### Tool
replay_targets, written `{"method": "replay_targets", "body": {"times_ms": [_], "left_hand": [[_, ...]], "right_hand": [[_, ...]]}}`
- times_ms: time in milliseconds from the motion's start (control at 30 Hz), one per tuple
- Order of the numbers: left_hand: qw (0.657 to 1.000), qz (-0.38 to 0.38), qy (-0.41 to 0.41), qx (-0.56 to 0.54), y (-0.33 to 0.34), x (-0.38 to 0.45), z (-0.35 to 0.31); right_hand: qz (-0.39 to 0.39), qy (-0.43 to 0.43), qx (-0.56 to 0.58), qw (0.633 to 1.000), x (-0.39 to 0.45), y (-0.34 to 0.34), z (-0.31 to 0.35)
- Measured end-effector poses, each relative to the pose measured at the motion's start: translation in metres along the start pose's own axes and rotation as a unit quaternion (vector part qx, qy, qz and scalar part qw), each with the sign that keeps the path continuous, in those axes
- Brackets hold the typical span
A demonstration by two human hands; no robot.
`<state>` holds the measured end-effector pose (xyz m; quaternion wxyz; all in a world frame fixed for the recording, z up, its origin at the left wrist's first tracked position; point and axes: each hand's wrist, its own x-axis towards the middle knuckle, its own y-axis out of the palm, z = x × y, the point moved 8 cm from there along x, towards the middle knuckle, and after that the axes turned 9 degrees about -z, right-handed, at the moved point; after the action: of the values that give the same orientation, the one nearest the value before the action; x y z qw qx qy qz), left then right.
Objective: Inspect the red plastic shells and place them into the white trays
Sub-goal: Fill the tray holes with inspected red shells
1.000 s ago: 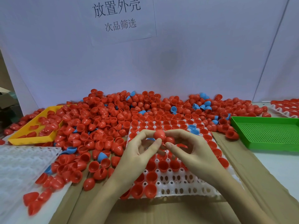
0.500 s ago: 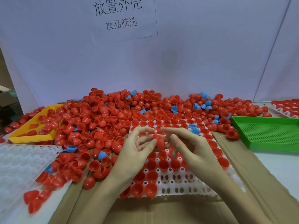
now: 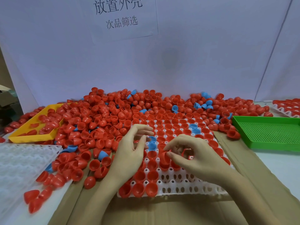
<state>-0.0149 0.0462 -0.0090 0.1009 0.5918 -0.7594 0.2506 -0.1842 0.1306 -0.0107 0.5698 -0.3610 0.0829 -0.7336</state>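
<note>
A white tray (image 3: 186, 186) with round cells lies in front of me, most far cells filled with red shells and a few blue ones. My right hand (image 3: 193, 157) pinches a red shell (image 3: 164, 157) between thumb and fingers, low over the tray's middle rows. My left hand (image 3: 129, 150) hovers beside it over the tray's left edge, fingers relaxed and spread, holding nothing. A big heap of loose red shells (image 3: 103, 114) covers the table behind and to the left.
A yellow tray (image 3: 30, 132) with shells sits at the far left, an empty white tray (image 3: 19, 161) near left, a green perforated tray (image 3: 267, 133) at right, and another filled white tray (image 3: 287, 109) far right. Blue shells (image 3: 203, 104) are mixed into the heap. Cardboard lies underneath.
Both hands have lowered from a shared hold on one shell. The left hand let go and moved left; the right hand carried the shell down toward the tray.
</note>
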Motion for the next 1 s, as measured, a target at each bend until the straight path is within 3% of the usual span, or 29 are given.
{"method": "replay_targets", "body": {"times_ms": [133, 233, 400, 667, 800, 900, 1000], "left_hand": [[0.997, -0.02, 0.005, 0.071, -0.008, 0.003, 0.004], [0.995, -0.012, 0.009, 0.102, -0.006, 0.002, 0.004], [0.99, 0.003, 0.03, 0.135, -0.002, 0.0, 0.004], [0.991, 0.017, 0.048, 0.126, 0.001, -0.002, 0.002], [0.988, -0.005, 0.067, 0.139, -0.009, 0.004, 0.001], [0.973, -0.059, 0.074, 0.212, -0.036, 0.017, 0.008], [0.931, -0.094, 0.044, 0.351, -0.068, 0.027, 0.022]], "right_hand": [[0.127, 0.024, 0.054, 0.99, -0.007, 0.01, 0.006], [0.205, 0.038, 0.007, 0.978, -0.015, 0.021, 0.005], [0.226, 0.046, -0.031, 0.973, -0.018, 0.025, 0.003], [0.207, 0.023, -0.056, 0.977, -0.017, 0.027, 0.003], [0.16, 0.009, 0.004, 0.987, -0.012, 0.021, 0.009], [0.081, 0.002, 0.034, 0.996, -0.006, 0.009, 0.009], [0.031, 0.001, 0.028, 0.999, -0.003, 0.001, 0.007]]}}
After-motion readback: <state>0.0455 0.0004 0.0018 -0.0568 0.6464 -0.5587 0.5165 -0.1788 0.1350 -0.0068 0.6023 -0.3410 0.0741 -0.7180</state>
